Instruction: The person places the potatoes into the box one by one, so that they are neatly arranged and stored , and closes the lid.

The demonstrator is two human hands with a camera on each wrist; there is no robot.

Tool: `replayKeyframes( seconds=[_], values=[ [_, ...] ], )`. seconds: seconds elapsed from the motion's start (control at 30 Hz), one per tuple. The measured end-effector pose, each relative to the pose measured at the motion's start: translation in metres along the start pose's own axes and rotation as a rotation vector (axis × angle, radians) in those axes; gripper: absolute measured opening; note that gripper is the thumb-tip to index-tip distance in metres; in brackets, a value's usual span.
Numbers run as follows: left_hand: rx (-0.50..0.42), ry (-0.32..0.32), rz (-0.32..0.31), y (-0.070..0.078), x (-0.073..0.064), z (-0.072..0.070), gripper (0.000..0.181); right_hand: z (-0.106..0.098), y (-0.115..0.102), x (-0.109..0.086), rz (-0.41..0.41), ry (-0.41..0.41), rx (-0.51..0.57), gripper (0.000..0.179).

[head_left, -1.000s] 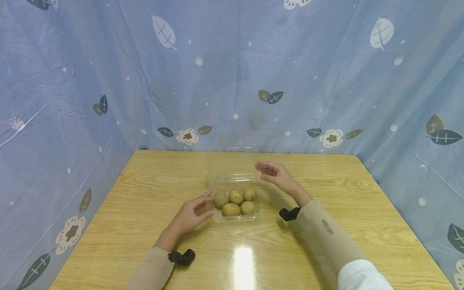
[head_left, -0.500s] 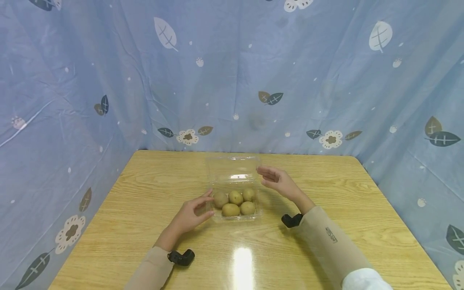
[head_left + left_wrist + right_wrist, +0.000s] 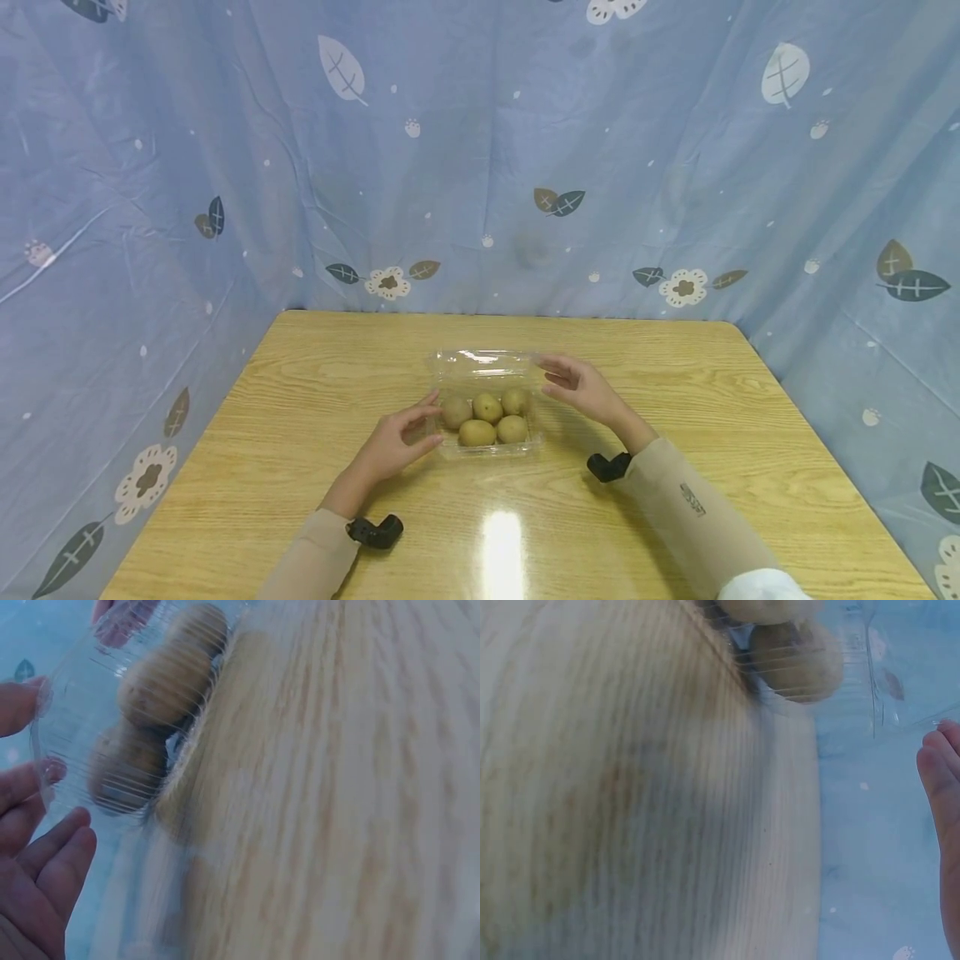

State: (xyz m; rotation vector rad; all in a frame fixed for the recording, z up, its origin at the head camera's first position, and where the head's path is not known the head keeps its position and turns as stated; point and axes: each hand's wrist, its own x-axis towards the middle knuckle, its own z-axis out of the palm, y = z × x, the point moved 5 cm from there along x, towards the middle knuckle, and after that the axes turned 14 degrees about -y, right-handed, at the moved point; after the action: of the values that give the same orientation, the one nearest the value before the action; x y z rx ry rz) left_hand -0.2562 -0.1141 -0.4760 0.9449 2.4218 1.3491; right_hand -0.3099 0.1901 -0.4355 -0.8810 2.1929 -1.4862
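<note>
A clear plastic clamshell box (image 3: 491, 451) holds several rounded yellow-brown pieces that look like potatoes (image 3: 477, 432). Its lid (image 3: 487, 358) stands tilted up at the back, partly raised over the box. At the box's left side is my left hand (image 3: 393, 442), thumb and fingers spread and touching the rim; in the left wrist view, fingertips (image 3: 54, 771) lie against the clear plastic. My right hand (image 3: 585, 390) is at the lid's right edge, its nearly straight fingers touching or almost touching it. The right wrist view shows part of that hand's fingers (image 3: 941, 761).
The box rests on a wood-grain table (image 3: 360, 358). Blue patterned curtain (image 3: 450, 167) hangs behind it and along both sides. A bright light reflection (image 3: 502, 550) shows on the table in front. Black wrist cameras (image 3: 378, 532) sit on both sleeves.
The lid has swung down and forward toward the box. My right hand has come slightly nearer and lower along with it. The left hand has stayed in place.
</note>
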Motion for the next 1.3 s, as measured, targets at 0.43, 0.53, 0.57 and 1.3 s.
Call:
replayKeyframes(
  seconds=[0.43, 0.53, 0.57, 1.3],
  values=[
    [-0.105, 0.006, -0.084, 0.002, -0.002, 0.001, 0.046, 0.01, -0.002, -0.008, -0.111, -0.023, -0.035, 0.046],
    [-0.155, 0.021, -0.06, -0.001, -0.001, 0.001, 0.044, 0.011, -0.001, -0.009, -0.131, -0.019, -0.033, 0.043],
    [-0.163, 0.028, -0.047, 0.0, -0.001, 0.0, 0.043, 0.012, 0.0, -0.009, -0.133, -0.015, -0.04, 0.042],
    [-0.464, 0.09, -0.003, -0.003, -0.003, -0.004, 0.051, 0.03, 0.009, -0.017, -0.114, 0.003, -0.098, 0.046]
  ],
)
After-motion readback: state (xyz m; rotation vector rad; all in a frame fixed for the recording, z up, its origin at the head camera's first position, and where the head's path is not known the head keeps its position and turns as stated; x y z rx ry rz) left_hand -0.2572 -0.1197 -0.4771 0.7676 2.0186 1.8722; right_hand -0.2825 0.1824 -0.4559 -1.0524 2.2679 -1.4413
